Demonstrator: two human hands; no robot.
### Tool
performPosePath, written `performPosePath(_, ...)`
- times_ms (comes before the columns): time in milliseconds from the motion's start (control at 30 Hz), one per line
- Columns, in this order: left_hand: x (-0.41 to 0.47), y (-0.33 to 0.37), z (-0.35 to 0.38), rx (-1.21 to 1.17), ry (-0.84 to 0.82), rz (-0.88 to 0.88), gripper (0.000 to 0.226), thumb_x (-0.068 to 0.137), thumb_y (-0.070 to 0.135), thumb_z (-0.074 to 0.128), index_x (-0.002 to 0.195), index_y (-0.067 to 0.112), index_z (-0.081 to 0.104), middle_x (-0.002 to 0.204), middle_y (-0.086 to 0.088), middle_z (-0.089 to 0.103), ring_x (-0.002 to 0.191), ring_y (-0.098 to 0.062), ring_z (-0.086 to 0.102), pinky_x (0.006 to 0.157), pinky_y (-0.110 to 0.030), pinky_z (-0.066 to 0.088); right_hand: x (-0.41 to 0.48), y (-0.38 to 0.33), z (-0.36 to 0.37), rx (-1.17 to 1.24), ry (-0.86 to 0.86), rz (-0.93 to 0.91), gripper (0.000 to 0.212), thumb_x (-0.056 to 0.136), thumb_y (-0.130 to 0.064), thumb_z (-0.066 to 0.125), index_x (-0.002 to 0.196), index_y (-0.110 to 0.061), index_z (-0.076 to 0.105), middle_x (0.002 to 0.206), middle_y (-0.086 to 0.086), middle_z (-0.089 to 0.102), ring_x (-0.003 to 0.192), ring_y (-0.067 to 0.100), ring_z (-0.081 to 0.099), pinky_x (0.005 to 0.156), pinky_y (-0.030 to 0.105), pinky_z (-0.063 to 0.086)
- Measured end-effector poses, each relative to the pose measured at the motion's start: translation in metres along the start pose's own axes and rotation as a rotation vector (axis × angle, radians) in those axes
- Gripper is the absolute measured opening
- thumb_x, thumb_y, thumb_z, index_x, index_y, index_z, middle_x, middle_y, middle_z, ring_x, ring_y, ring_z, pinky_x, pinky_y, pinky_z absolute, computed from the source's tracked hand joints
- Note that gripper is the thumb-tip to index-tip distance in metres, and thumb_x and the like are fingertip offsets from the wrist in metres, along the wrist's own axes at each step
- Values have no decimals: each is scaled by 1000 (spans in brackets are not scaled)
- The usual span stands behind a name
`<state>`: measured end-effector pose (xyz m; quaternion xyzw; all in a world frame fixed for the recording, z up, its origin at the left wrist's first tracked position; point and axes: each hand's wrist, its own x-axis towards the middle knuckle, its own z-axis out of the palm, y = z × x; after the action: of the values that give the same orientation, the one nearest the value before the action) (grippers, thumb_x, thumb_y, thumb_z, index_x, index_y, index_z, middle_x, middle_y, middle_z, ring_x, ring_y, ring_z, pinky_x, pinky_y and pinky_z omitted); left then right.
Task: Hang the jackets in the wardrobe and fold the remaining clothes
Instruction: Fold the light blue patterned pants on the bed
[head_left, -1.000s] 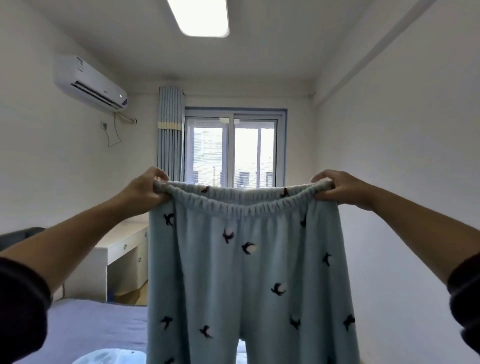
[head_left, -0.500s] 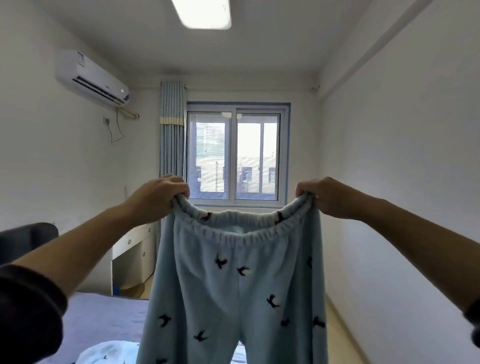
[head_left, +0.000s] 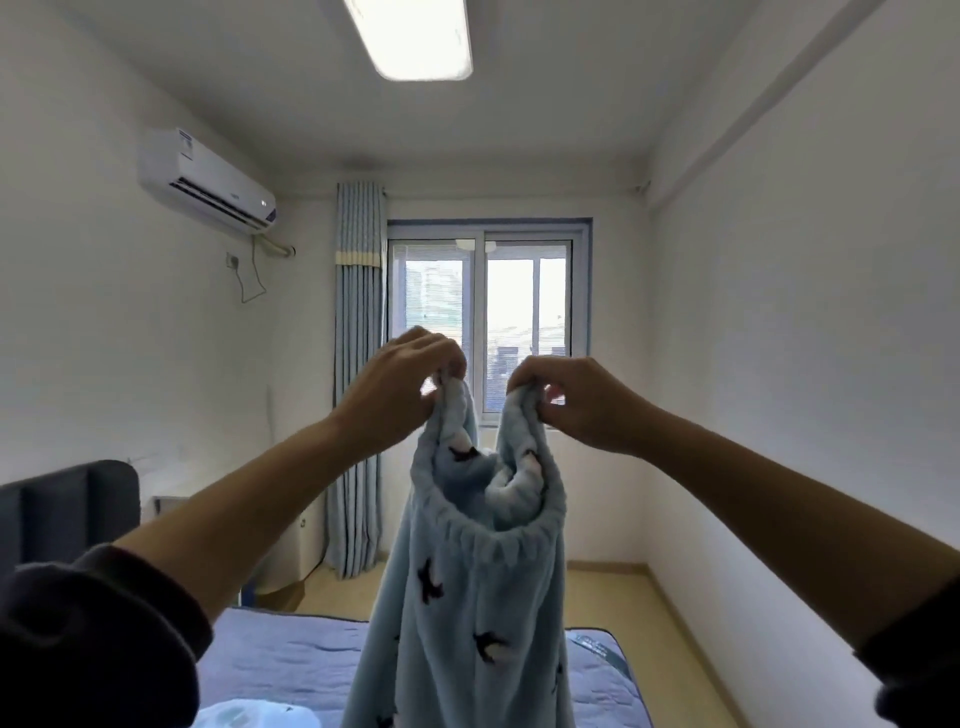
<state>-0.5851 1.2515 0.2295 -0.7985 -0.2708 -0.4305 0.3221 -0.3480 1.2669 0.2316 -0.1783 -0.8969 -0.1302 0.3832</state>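
No writing can be read; the sticker (head_left: 185, 143) on the air conditioner (head_left: 208, 179) is too small and blurred.

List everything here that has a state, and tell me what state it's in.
Pants: held up by the waistband, hanging over the bed.
Left hand: pinches one waistband end.
Right hand: pinches the other end, close beside the left.
Light: on.
Curtain: drawn aside, left of the window.
Air conditioner: cannot tell if running.
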Motion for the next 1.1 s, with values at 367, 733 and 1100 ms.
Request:
performPosePath(367,-10,24,29,-114,45,18,16,79,27,70,82,25,54,86,14,45,80,-7,44,71,-22,41,-19,-2,31,512,-53,97,17,81,9,66,96,7,60,109,13,66,108,16,64,90,31,54)
performPosePath(733,-33,36,28,-332,-110,-233,27,80,8,68,75,25,48,68,12,52,61,-7,50,54,-17,45,-47,0,37,385,-3,270,26,72,-5,71,84,-25,60,89,-1,64,86,20,63,76,43,57)
performPosePath(1100,-62,60,6,-138,-580,334,24,88,34,58,110,34,51,124,15,49,83,-1,60,73,-12,49,-53,7,36,423,44,336,33,73,10,71,82,-19,61,89,5,64,85,18,64,76,28,57)
